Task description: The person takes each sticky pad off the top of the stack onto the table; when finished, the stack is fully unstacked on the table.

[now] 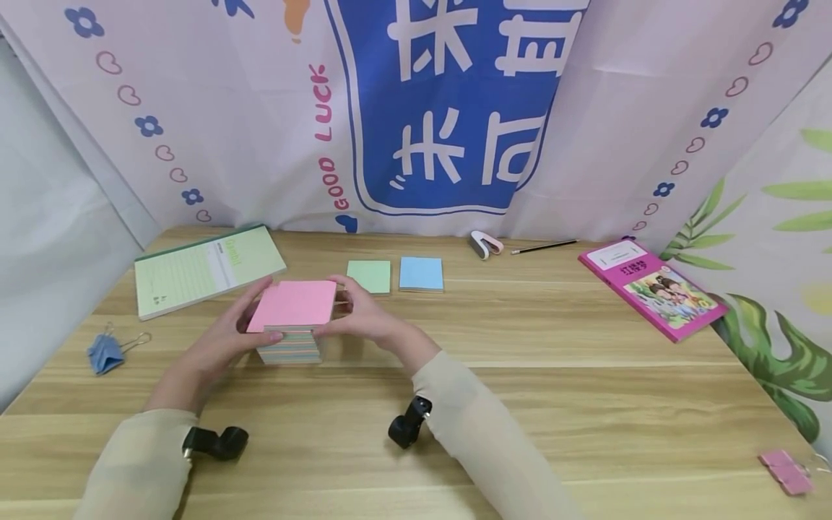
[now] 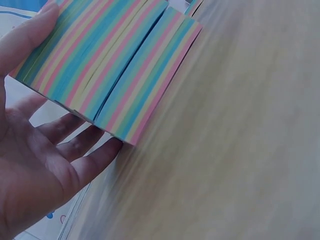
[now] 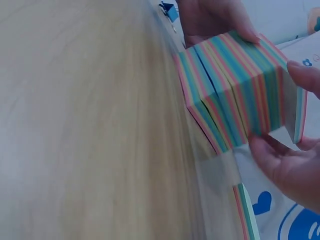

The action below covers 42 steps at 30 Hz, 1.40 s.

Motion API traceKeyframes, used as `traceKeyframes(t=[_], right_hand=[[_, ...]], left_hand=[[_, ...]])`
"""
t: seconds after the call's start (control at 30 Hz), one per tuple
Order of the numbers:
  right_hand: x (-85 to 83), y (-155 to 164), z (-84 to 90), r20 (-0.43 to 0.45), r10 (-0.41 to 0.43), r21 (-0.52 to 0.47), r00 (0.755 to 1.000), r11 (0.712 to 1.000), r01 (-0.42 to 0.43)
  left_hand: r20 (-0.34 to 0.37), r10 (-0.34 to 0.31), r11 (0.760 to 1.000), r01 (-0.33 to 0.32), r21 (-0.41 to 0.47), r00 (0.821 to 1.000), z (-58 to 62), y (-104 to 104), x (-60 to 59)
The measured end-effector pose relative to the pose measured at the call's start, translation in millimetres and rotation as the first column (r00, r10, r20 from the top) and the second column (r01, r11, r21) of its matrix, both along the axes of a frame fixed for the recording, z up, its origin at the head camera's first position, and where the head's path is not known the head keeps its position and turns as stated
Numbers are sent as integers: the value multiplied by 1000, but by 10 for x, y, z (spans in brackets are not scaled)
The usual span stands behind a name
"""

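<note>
A tall stack of sticky note pads (image 1: 294, 303) with a pink top stands left of the middle of the table, between both hands. Its sides are striped pink, yellow, green and blue, with thin gaps between some pads. My left hand (image 1: 224, 338) grips its left side, thumb across the front near the top, fingers along the far side. My right hand (image 1: 366, 315) holds the upper right side, thumb in front and fingers behind. In the right wrist view, the topmost pad (image 3: 301, 112) sits out of line with the pads below, overhanging on the right hand's side.
Behind lie a green sticky pad (image 1: 369, 276), a blue sticky pad (image 1: 421, 274), a stapler (image 1: 485, 245) and a pencil (image 1: 544, 247). A green notebook (image 1: 209, 270) and blue binder clip (image 1: 106, 352) are left; a pink book (image 1: 653, 289) and pink binder clip (image 1: 785, 471) right.
</note>
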State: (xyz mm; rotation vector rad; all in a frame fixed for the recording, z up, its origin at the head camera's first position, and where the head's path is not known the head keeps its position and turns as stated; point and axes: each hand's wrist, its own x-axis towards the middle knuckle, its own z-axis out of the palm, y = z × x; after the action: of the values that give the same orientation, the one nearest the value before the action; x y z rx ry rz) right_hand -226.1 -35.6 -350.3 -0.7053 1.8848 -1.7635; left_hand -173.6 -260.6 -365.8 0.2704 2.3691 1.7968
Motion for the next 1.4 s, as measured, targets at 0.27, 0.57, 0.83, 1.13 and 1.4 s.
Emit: traceKeyframes(t=[0.27,0.57,0.83,1.13,1.4], right_hand=[[-39,425,87,214,25,-224,976,974,24],[-223,1232,162,273,24,-307,962,949,64],[-480,1917,59,349,-54,-308,936,936,168],[-766,2220,-160,461,-127,-273,878,922,276],[-888,2162,-267,469,-203,-131,860,946,295]], left_hand=[[5,1,1000,-1,-22,1000,-3,5,-6],[32,7,1000,-7,-5,999,-18,12,-28],[37,18,1000,-17,-24,999,-20,3,-19],[20,14,999,-13,-40,1000,-28,-16,-27],[13,9,1000,-9,-14,1000,-32,-21,-15]])
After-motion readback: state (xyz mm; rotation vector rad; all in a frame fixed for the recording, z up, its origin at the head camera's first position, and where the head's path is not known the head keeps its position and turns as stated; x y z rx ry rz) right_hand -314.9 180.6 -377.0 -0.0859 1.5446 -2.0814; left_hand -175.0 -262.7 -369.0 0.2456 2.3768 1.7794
